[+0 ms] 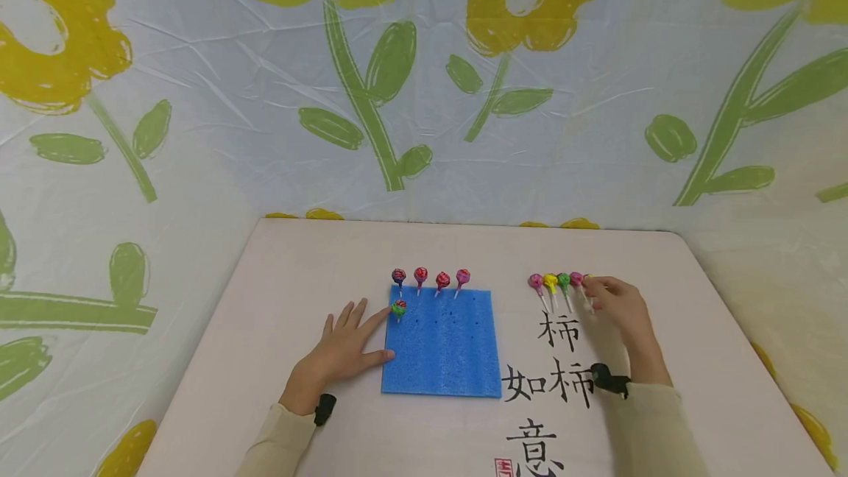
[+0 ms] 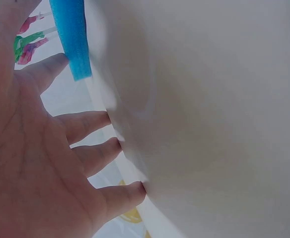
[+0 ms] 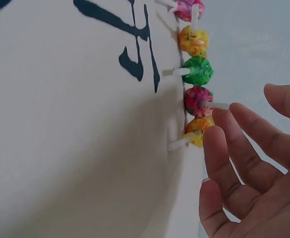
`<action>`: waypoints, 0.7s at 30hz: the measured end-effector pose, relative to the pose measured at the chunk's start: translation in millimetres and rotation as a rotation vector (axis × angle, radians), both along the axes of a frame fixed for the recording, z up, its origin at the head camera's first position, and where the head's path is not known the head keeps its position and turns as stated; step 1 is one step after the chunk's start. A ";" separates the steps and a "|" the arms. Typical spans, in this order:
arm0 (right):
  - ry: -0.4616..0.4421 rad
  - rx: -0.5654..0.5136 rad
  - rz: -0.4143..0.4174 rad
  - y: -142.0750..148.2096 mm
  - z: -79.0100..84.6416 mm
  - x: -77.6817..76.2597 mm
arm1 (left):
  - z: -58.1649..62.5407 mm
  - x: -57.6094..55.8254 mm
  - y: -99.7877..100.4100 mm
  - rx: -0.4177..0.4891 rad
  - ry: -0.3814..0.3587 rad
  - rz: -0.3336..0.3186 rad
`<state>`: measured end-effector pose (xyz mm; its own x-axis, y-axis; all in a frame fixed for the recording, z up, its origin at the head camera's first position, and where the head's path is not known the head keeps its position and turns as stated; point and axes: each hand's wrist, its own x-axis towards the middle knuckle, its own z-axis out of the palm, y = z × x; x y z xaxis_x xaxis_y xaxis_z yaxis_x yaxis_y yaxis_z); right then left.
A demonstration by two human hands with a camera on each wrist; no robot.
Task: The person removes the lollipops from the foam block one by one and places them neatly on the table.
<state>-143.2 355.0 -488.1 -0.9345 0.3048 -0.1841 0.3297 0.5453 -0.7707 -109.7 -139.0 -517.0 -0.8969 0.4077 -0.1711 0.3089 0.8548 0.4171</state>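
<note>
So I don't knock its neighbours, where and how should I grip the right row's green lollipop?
Probably the stick, from the near side: it points toward you, while the head sits closely between a yellow lollipop and a pink one.

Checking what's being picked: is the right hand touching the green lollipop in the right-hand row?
Apart. The right wrist view shows a clear gap between the right hand and the green lollipop; a pink lollipop sits nearer the hand.

a pale table (image 1: 331, 256) with rounded far corners has creased white cloth (image 1: 218, 168) behind it and at both sides, printed with yellow flowers (image 1: 490, 17) and green stems (image 1: 361, 98). black characters (image 1: 535, 434) and a red seal (image 1: 503, 467) mark the tabletop. soft light.
</note>
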 end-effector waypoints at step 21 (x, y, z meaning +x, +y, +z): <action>0.180 -0.062 0.209 -72.2 20.9 3.7 | 0.6 0.2 0.0 0.003 -0.010 0.002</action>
